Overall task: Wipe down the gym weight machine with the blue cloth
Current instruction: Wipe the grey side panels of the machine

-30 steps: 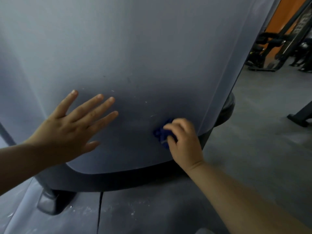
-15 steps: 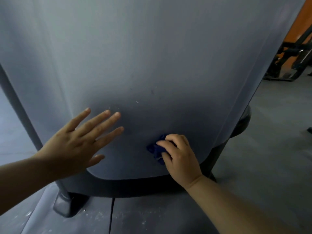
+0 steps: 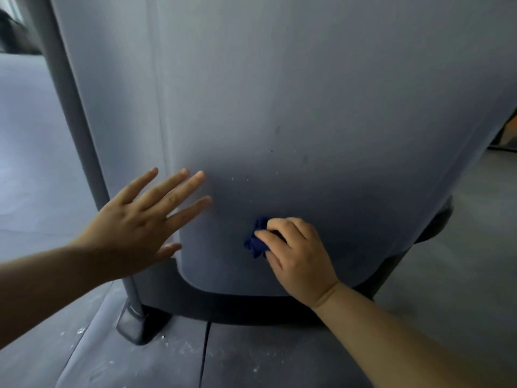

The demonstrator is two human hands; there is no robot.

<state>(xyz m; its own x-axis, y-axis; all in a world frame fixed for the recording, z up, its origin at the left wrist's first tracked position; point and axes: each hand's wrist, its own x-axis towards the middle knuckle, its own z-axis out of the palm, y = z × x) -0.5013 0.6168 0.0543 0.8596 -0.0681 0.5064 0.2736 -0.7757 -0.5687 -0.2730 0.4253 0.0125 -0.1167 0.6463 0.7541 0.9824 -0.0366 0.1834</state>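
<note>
Grey rubber flooring [image 3: 453,289] lies open to the right of the machine, and more of it shows at the left beyond a slanted grey post [image 3: 75,121]. The post ends in a dark foot [image 3: 134,327] on the floor. A seam between floor mats [image 3: 205,354] runs toward the camera from under the machine, with white crumbs [image 3: 179,349] scattered beside it.

The weight machine's shroud panel [image 3: 307,107] fills most of the view. It is a smooth, pale grey-blue sheet, brighter at the top and shadowed low down. Its left edge stands just beside the post, with a narrow gap between them. Its bottom edge curves round at both corners and sits above a black base [image 3: 251,308], which juts out past the panel at the lower right. A few white specks [image 3: 240,179] and faint dark marks dot the panel's lower half.

The blue cloth [image 3: 255,242] is a small dark-blue wad, crumpled into folds. It sits against the lower middle of the panel, a little above the curved bottom edge. The right hand [image 3: 300,254] grasps it, fingers curled over the wad and thumb underneath, so most of the cloth is hidden.

The left hand [image 3: 131,228] holds nothing. Its fingers are straight and spread, the fingertips over the panel's left edge and the thumb near the lower left corner. Whether the palm touches cannot be told.
</note>
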